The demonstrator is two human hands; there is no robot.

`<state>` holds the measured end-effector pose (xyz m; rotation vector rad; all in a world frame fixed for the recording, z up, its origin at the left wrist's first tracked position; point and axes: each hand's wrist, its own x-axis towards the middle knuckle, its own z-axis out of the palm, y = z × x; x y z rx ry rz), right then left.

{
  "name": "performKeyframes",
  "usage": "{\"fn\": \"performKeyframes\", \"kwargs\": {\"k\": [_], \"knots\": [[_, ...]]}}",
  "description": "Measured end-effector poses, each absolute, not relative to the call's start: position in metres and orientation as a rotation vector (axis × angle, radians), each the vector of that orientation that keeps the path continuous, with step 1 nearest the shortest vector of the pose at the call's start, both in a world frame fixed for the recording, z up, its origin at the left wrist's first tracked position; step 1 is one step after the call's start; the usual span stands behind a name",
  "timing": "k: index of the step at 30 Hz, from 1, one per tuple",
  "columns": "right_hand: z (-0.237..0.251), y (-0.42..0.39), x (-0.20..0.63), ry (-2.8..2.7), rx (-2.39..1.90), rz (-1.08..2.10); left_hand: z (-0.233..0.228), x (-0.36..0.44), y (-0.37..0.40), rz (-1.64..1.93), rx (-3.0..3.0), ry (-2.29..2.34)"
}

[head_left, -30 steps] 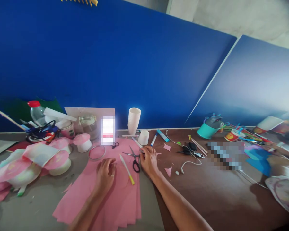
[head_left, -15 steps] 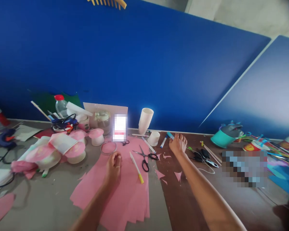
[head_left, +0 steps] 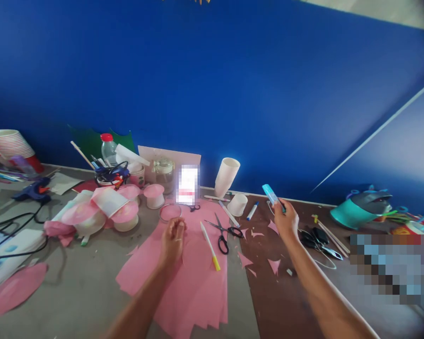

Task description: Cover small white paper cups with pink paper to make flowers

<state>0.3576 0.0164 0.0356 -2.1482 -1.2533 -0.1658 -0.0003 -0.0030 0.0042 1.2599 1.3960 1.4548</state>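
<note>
My right hand (head_left: 286, 221) is lifted above the brown tabletop and grips a light blue marker (head_left: 271, 194) that points up and away. My left hand (head_left: 173, 238) rests on a stack of pink paper sheets (head_left: 187, 278), fingers loosely curled, holding nothing. Between my hands lie black-handled scissors (head_left: 222, 230) and a white pen with a yellow tip (head_left: 209, 245), both partly on the pink paper.
A lit phone (head_left: 188, 184) stands behind the paper, with white paper cups (head_left: 226, 176), a small cup (head_left: 239, 204) and a blue-capped pen (head_left: 252, 211) nearby. Pink-covered cups (head_left: 102, 212), a bottle (head_left: 109, 148) and a glue gun (head_left: 31, 190) crowd the left. A teal bucket (head_left: 353, 212) and cables (head_left: 321, 238) sit right.
My right hand left the scissors, reached to the back of the table and picked up the light blue marker, which is now raised. My left hand stayed on the pink paper. The view shifted left.
</note>
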Motion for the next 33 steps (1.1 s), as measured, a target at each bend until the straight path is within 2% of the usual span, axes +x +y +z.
{"fn": "performKeyframes", "kwargs": {"k": [4, 6, 8, 12, 16, 21, 33], "knots": [[0.055, -0.016, 0.294, -1.422, -1.564, 0.403, 0.012, 0.002, -0.010, 1.398, 1.218, 1.267], [0.057, -0.028, 0.256, -1.548, -1.438, 0.714, 0.012, 0.001, -0.013, 1.369, 1.255, 1.172], [0.053, -0.032, 0.223, -1.593, -1.354, 0.877, 0.010, 0.000, -0.016, 1.361, 1.342, 1.050], [0.040, -0.025, 0.186, -1.491, -1.240, 0.842, 0.004, -0.001, -0.020, 1.273, 1.612, 0.877], [0.030, -0.021, 0.179, -1.375, -1.241, 0.808, 0.001, 0.002, -0.023, 1.148, 2.003, 0.994], [0.026, -0.027, 0.182, -1.311, -1.235, 0.861, -0.001, 0.008, -0.024, 1.162, 2.353, 1.009], [0.029, -0.024, 0.188, -1.263, -1.254, 0.894, 0.001, 0.007, -0.022, 1.185, 2.425, 0.961]]}}
